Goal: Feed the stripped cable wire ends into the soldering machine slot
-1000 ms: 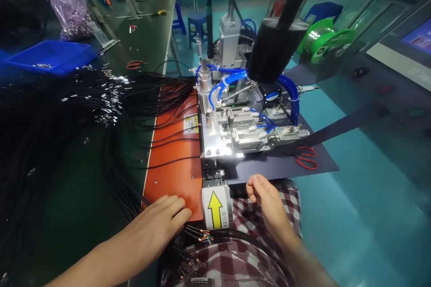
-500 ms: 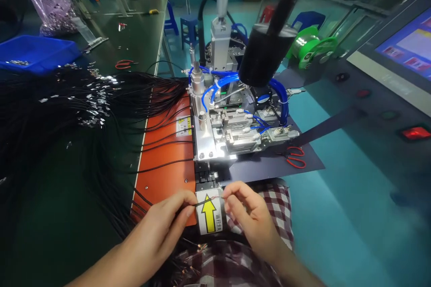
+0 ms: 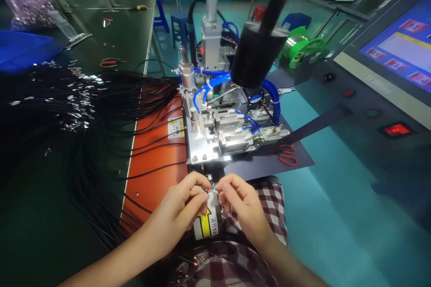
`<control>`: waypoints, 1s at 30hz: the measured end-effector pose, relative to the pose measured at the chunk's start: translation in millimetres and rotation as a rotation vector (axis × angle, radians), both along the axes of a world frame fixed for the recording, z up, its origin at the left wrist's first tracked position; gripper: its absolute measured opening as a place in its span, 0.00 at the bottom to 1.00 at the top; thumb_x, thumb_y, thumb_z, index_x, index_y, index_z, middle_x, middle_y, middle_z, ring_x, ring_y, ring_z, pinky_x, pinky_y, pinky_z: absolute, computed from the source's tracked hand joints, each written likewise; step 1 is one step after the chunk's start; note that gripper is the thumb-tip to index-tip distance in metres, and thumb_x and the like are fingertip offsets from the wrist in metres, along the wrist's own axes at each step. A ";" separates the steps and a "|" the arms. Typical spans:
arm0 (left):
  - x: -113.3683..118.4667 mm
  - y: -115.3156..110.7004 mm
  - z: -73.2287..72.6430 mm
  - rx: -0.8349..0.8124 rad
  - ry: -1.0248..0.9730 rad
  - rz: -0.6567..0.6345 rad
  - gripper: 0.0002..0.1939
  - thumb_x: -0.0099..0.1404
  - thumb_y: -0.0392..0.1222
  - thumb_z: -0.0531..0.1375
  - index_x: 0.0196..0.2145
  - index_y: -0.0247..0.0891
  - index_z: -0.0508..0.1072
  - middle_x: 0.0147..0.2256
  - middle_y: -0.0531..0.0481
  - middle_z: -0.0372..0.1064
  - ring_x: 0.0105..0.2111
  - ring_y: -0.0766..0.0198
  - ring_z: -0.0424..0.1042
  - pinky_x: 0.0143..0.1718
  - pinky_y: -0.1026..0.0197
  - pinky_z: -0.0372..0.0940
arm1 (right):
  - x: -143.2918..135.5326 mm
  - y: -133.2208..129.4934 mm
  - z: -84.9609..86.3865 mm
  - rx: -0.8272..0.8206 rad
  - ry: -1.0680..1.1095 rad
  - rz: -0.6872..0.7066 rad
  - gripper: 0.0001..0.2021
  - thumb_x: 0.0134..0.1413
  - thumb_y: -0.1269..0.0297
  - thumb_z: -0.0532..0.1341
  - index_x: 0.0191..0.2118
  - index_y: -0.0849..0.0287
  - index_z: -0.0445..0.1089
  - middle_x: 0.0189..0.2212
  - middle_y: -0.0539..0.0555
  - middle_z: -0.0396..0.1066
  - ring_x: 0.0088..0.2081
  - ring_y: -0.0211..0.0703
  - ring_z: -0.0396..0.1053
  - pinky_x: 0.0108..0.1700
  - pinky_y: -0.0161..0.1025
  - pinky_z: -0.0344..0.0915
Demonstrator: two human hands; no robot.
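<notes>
My left hand [image 3: 191, 197] and my right hand [image 3: 239, 195] meet fingertip to fingertip in front of the machine. Between them show the thin coloured wires [image 3: 212, 186] at a cable's stripped end. The left fingers are curled around the cable, whose black jacket they mostly hide. My right thumb and forefinger pinch at the wire ends. Right under the hands is a white label with a yellow arrow [image 3: 204, 224]. Just beyond lies the machine's narrow black track, partly covered by my fingers.
Several black cables [image 3: 155, 145] cross the orange plate [image 3: 151, 193] into the metal machine [image 3: 202, 143]. Red-handled scissors [image 3: 288, 154] lie on its dark base. A black cylinder [image 3: 259, 54] hangs above. At right stands a screen panel [image 3: 397, 54]; a cable heap [image 3: 81, 98] covers the left table.
Both hands have moved slightly forward, closer to the track, and nearer each other. The black cable that showed between them is now mostly hidden by my left fingers. The view has shifted right.
</notes>
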State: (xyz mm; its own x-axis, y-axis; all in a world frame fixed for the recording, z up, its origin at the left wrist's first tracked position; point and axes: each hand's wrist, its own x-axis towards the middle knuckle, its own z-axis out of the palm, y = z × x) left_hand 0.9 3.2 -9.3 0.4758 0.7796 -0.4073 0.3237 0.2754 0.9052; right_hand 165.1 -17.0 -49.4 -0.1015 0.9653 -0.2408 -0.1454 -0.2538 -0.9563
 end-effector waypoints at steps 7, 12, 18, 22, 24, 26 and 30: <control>-4.2 4.5 -9.6 -0.177 -0.222 0.079 0.10 0.66 0.46 0.52 0.41 0.38 0.63 0.24 0.55 0.66 0.18 0.73 0.52 0.18 0.68 0.50 | -3.5 3.8 1.5 -0.016 0.049 -0.002 0.12 0.57 0.56 0.58 0.30 0.59 0.65 0.20 0.45 0.61 0.21 0.33 0.55 0.23 0.32 0.54; -5.6 5.6 -6.1 -0.199 -0.146 0.093 0.11 0.64 0.46 0.55 0.37 0.36 0.67 0.23 0.54 0.65 0.17 0.74 0.52 0.17 0.69 0.47 | -8.7 8.2 5.0 -0.020 0.048 -0.008 0.12 0.56 0.56 0.59 0.30 0.59 0.65 0.20 0.46 0.61 0.21 0.34 0.56 0.23 0.32 0.54; -3.4 8.3 -5.8 -0.208 -0.158 0.216 0.11 0.58 0.44 0.61 0.28 0.34 0.66 0.21 0.54 0.66 0.18 0.73 0.60 0.21 0.69 0.56 | -10.0 4.3 1.7 -0.041 0.055 -0.001 0.12 0.56 0.55 0.58 0.30 0.58 0.64 0.20 0.45 0.60 0.21 0.34 0.55 0.23 0.33 0.53; -1.1 8.1 -4.4 -0.250 -0.147 0.270 0.11 0.55 0.44 0.62 0.26 0.34 0.66 0.19 0.56 0.65 0.16 0.73 0.60 0.19 0.69 0.55 | -10.8 2.8 1.6 -0.052 0.087 0.015 0.11 0.55 0.56 0.59 0.30 0.59 0.63 0.21 0.45 0.59 0.21 0.33 0.54 0.23 0.32 0.52; -0.6 7.5 -3.7 -0.262 -0.135 0.281 0.11 0.55 0.44 0.63 0.26 0.35 0.65 0.18 0.56 0.64 0.16 0.73 0.60 0.18 0.70 0.54 | -11.3 3.0 2.3 -0.051 0.091 0.016 0.11 0.54 0.56 0.60 0.30 0.58 0.63 0.21 0.45 0.59 0.21 0.33 0.53 0.23 0.32 0.51; -0.6 6.8 -3.9 -0.257 -0.135 0.280 0.11 0.56 0.43 0.62 0.26 0.35 0.65 0.17 0.56 0.64 0.16 0.73 0.60 0.18 0.70 0.54 | -11.6 3.2 2.6 -0.042 0.086 0.020 0.11 0.53 0.56 0.61 0.30 0.58 0.64 0.21 0.45 0.58 0.21 0.33 0.53 0.22 0.32 0.51; -1.2 5.2 -4.6 -0.241 -0.137 0.273 0.11 0.56 0.44 0.62 0.27 0.35 0.65 0.17 0.57 0.63 0.16 0.73 0.59 0.18 0.70 0.53 | -11.9 3.2 0.9 -0.036 0.075 0.022 0.10 0.52 0.58 0.62 0.30 0.58 0.64 0.21 0.44 0.58 0.21 0.33 0.52 0.23 0.31 0.51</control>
State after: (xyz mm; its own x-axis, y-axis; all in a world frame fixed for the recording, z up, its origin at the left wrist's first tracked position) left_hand -0.3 8.4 -13.9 0.3266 0.7747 -0.5414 0.0894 0.5450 0.8337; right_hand 153.1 -13.8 -48.5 -0.1413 0.9536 -0.2659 -0.2104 -0.2914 -0.9332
